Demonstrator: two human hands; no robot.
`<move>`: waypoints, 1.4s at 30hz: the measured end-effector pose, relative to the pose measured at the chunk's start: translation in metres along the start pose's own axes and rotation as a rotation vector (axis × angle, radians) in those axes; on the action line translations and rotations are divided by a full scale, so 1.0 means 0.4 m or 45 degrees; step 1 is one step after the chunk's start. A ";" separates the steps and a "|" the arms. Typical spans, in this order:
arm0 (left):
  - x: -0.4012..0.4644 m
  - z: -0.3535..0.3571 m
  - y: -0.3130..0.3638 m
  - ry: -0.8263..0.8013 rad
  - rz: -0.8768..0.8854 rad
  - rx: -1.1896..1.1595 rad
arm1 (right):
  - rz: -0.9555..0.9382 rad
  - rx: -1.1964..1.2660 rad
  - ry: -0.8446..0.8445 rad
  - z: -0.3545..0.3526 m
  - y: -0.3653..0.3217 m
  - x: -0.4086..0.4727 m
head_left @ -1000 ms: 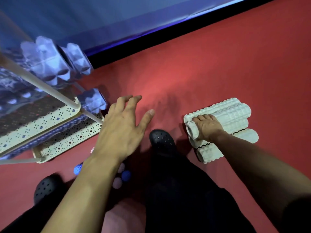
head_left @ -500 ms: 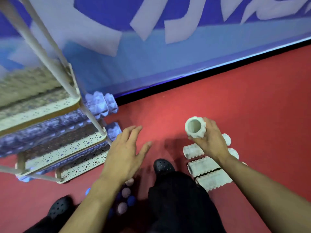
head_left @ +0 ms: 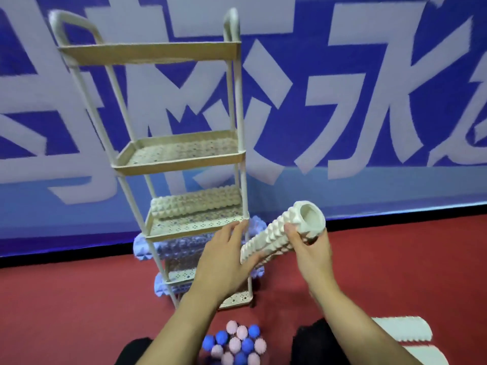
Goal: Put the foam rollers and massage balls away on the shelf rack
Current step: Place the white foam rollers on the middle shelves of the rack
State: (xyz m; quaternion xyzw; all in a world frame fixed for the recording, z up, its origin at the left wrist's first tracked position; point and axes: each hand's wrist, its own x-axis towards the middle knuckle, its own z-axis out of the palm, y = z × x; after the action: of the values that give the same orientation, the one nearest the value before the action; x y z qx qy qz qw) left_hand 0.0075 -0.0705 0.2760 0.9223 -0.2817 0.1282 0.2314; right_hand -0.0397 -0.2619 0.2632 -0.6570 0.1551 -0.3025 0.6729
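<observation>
1. Both hands meet at one roller: the right hand (head_left: 313, 252) grasps the cream, knobbly, hollow foam roller (head_left: 283, 231) near its open upper end, fingers curled round it; the left hand (head_left: 224, 262) lies flat-fingered under its lower end, supporting rather than gripping.
2. Held clear of the floor at centre right of the frame, the roller tilts with its hollow end up and to the right, just beside the rack's right post.
3. Left of it stands the cream, perforated, four-tier metal shelf rack (head_left: 181, 160); a matching cream roller (head_left: 196, 204) lies on its third tier, and pale blue textured rollers (head_left: 181, 248) fill the lower levels.
4. Judged step: shelving this roller. It would go best turned level, parallel to the tray's long edge, and slid in beside the stored one or onto the bare second tier, clearing the posts.
5. Pink and blue spiky massage balls (head_left: 237, 343) cluster at lower centre; more cream rollers (head_left: 403, 331) lie on the red floor (head_left: 66, 299) at lower right.
</observation>
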 end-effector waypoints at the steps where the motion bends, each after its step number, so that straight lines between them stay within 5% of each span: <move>1: -0.013 -0.019 -0.011 0.000 0.003 0.018 | 0.034 0.077 -0.032 0.027 -0.014 -0.022; 12: -0.079 -0.183 -0.172 -0.052 0.083 0.355 | 0.663 0.804 -0.217 0.185 -0.104 -0.155; 19: -0.043 -0.193 -0.204 -0.150 0.180 0.535 | 0.766 0.787 -0.299 0.199 -0.068 -0.131; 34: 0.142 -0.082 -0.370 -0.261 -0.020 0.777 | 0.661 -0.062 -0.467 0.128 0.192 0.030; 42: 0.204 -0.044 -0.390 -0.183 -0.050 0.711 | -0.036 -1.147 -0.516 0.120 0.250 0.076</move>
State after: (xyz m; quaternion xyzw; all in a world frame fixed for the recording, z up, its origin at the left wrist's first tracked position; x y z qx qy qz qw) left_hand 0.1620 0.0154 0.2658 0.9623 -0.2333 0.1308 -0.0496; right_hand 0.0330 -0.2473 0.1752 -0.9302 0.1276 -0.0805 0.3346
